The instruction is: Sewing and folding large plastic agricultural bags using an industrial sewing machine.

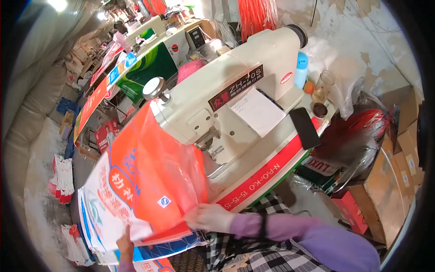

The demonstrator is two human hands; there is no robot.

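Observation:
A large orange and white printed sack (149, 181) lies sloping across the left end of a cream industrial sewing machine (195, 109). Its upper part reaches under the machine's head, and the rest spreads toward me. My right hand (208, 218) is closed on the sack's near right edge, beside the table's red front strip. At the lower left, my left hand (125, 247) grips the sack's near white part. One digit lies along the printed face, and its other fingers are mostly hidden. Blue-and-white printed sacks (167, 247) show beneath.
A dark phone (304, 128) and a white notepad (257, 111) rest on the machine's bed. Beyond them stand a light blue bottle (301, 70) and a glass jar (322, 87). Cardboard boxes (383, 195) crowd the right. Folded sacks (61, 179) lie on the left.

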